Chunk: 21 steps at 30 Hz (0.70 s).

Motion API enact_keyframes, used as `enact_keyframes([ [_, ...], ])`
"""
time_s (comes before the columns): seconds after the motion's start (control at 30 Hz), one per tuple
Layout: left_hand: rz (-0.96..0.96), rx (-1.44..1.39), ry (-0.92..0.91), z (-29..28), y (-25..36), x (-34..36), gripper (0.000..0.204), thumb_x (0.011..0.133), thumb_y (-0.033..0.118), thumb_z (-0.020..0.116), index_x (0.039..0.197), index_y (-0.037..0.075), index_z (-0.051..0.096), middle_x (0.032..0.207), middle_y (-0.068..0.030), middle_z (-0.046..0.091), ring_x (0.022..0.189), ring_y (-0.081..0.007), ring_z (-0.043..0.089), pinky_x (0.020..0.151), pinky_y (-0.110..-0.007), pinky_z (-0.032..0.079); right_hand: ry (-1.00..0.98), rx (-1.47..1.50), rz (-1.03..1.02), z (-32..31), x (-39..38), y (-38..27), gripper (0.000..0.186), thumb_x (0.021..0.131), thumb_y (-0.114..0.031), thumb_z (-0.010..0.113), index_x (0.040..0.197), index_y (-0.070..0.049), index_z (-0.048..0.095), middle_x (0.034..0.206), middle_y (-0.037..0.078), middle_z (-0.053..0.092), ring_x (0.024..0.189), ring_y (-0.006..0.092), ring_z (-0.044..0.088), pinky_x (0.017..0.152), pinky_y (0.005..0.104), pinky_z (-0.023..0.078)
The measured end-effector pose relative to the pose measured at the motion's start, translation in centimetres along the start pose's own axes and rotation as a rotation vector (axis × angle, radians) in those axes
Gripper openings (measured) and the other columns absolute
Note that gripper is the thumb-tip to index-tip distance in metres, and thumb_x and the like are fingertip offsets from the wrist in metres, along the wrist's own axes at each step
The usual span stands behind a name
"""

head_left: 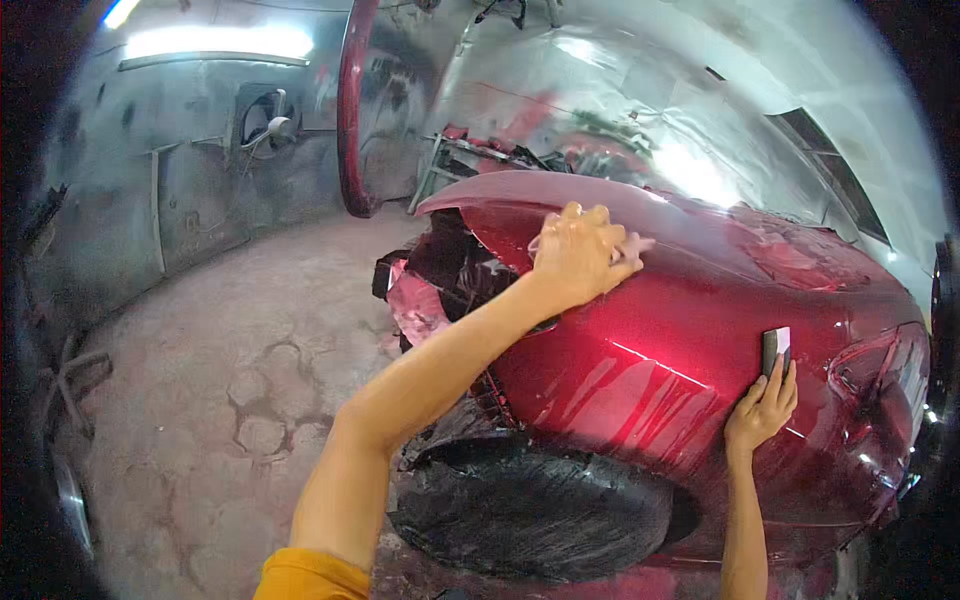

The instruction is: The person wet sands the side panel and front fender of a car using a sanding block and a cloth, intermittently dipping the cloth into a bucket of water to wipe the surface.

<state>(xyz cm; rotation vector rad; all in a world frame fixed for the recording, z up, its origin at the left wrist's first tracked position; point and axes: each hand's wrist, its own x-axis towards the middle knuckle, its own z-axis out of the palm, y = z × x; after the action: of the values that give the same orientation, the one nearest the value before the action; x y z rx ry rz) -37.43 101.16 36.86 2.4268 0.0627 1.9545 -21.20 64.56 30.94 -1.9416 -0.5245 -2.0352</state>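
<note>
My left hand is on the upper edge of a glossy red car fender, beside the hood. Its fingers are curled around something pale pink and soft-looking, mostly hidden by the hand. Farther right, my right hand grips the lower end of a small dark block with a pale face, a sanding block. That block lies against the red side panel. Wet streaks run down the fender below and between my hands.
A black-covered front wheel sits under the fender. The car's front end is stripped, exposing dark parts. A red curved panel hangs beyond. A metal rack stands by the far wall, and a metal stand at left.
</note>
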Motion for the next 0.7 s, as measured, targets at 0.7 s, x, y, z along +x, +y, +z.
enact_keyframes([
  [0.7, 0.221, 0.003, 0.304, 4.6, 14.8, -1.2, 0.020, 0.073, 0.032, 0.075, 0.085, 0.017, 0.071, 0.096, -0.0026, 0.061, 0.089, -0.0283, 0.057, 0.075, -0.046, 0.045, 0.111, 0.106, -0.014, 0.2, 0.3, 0.0, 0.043, 0.101, -0.023, 0.058, 0.143, -0.014, 0.065, 0.151, 0.015, 0.056, 0.130, 0.0414, 0.054, 0.110, 0.0527, 0.041],
])
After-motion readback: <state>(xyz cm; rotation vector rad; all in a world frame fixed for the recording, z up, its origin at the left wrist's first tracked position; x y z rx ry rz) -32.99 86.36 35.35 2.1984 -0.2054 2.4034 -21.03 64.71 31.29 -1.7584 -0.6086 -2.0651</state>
